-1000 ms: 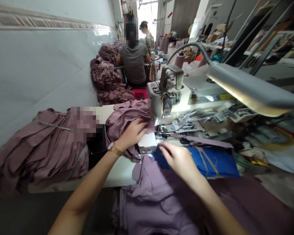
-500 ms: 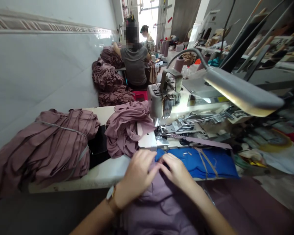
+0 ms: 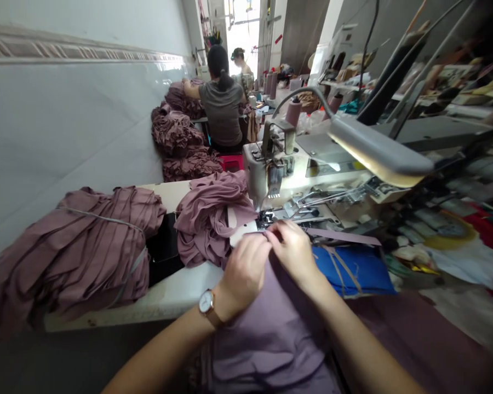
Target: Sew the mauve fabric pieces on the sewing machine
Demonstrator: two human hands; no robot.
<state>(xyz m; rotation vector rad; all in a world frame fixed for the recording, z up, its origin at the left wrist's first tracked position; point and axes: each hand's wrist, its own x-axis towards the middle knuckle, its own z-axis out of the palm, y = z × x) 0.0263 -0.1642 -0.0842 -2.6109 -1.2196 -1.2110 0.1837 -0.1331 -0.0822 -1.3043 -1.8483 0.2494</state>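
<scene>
My left hand and my right hand are side by side, both pinched on the top edge of a mauve fabric piece that runs down into my lap. They hold that edge just in front of the needle area of the sewing machine. A watch sits on my left wrist. A sewn heap of the same mauve fabric lies to the left of the machine, beside my left hand.
A tied bundle of mauve pieces fills the table's left end. A blue cloth and a mauve strip lie right of my hands. A lamp hangs over the machine. Another person sits ahead among fabric piles.
My left hand left the heap beside the machine and joined my right hand on the lap piece. Both hands then lifted its edge forward to the needle area.
</scene>
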